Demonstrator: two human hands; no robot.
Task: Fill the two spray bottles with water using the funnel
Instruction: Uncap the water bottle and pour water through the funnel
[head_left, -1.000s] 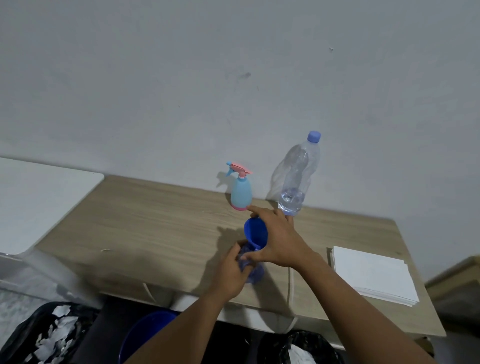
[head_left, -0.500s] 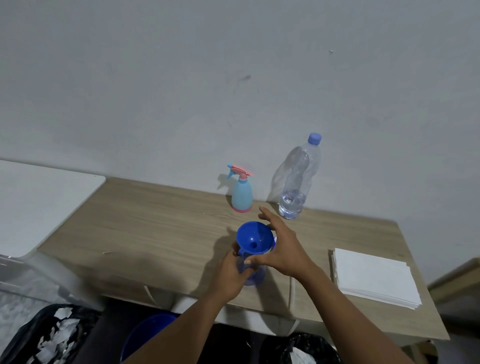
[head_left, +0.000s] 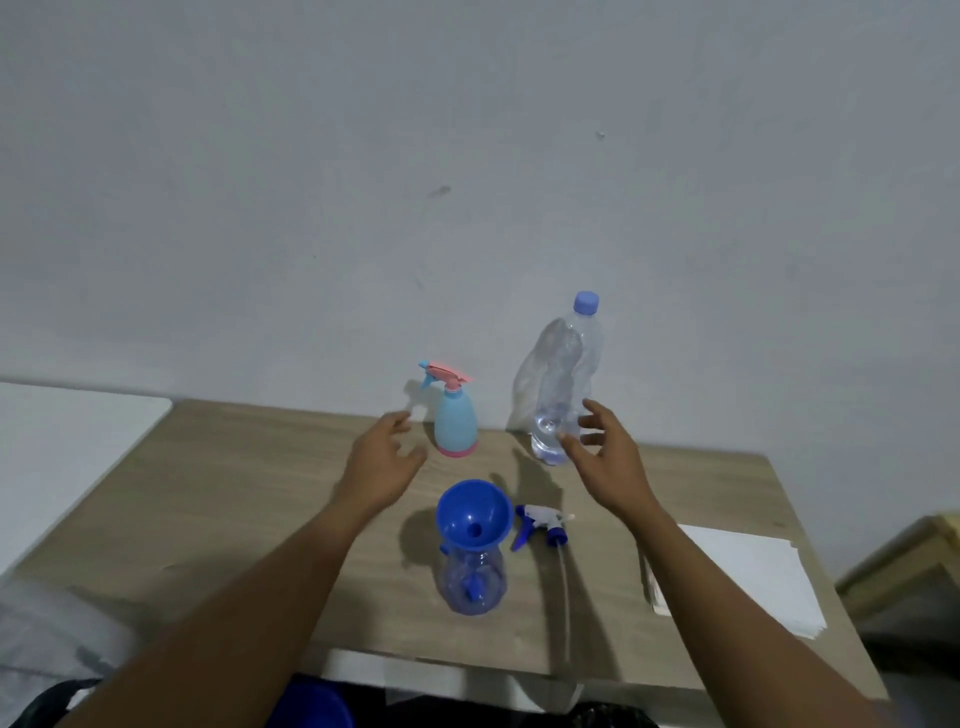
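A blue funnel (head_left: 474, 514) sits in the neck of a clear blue spray bottle (head_left: 471, 582) standing near the table's front. Its blue-and-white spray head (head_left: 540, 525) lies on the table just right of it, tube trailing toward the front edge. A light-blue spray bottle with a pink trigger (head_left: 454, 415) stands at the back by the wall. To its right stands a clear water bottle with a blue cap (head_left: 563, 379), a little water in the bottom. My left hand (head_left: 382, 465) hovers open beside the light-blue bottle. My right hand (head_left: 608, 457) is open, fingers just short of the water bottle.
The wooden table (head_left: 234, 493) backs onto a grey wall. A stack of white paper (head_left: 737, 577) lies at the right. A white surface (head_left: 62, 441) adjoins on the left. Dark bins (head_left: 47, 701) and a blue bucket (head_left: 317, 706) sit below the front edge.
Both hands have let go of the funnel and spray bottle and moved away toward the back: the left toward the light-blue bottle, the right toward the water bottle. The funnel stays seated.
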